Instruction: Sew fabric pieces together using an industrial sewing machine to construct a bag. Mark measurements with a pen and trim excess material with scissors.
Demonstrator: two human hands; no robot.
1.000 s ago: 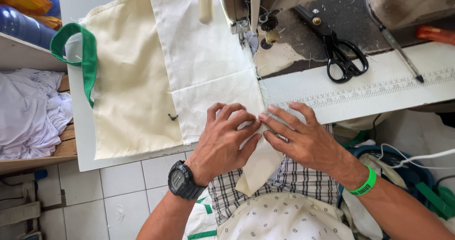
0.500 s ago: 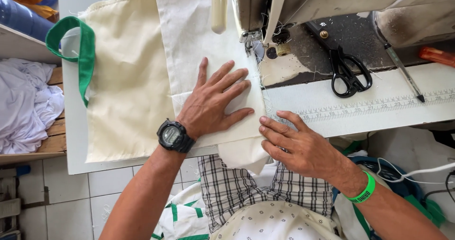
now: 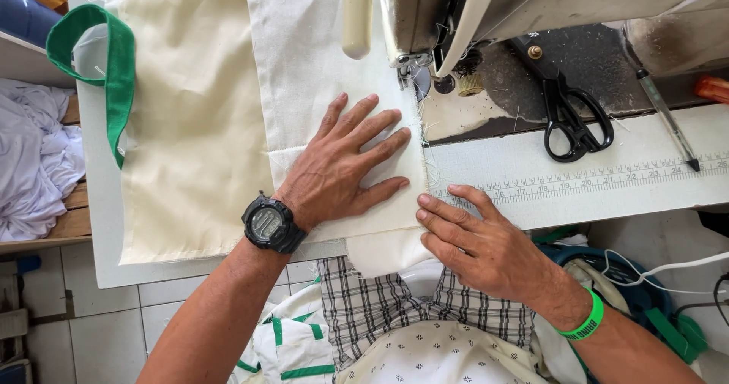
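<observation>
My left hand point(image 3: 345, 164), with a black wristwatch, lies flat with fingers spread on a white fabric strip point(image 3: 311, 73) laid over a cream cloth bag point(image 3: 190, 126) with a green handle point(image 3: 114, 65). My right hand point(image 3: 474, 240), with a green wristband, presses its fingertips on the strip's right edge at the table's front edge. The sewing machine's presser foot point(image 3: 414, 65) stands just beyond the fabric edge, above my left fingertips.
Black scissors point(image 3: 573, 122) and a pen point(image 3: 668, 118) lie on the machine bed to the right, behind a printed ruler strip point(image 3: 607, 179). White cloth is piled on a wooden shelf point(image 3: 34, 164) at the left. Cables and green items sit at the lower right.
My hands parted from working together at the fabric's lower edge. The left hand slid up and flattened on the strip; the right stayed at the edge. The view moved closer.
</observation>
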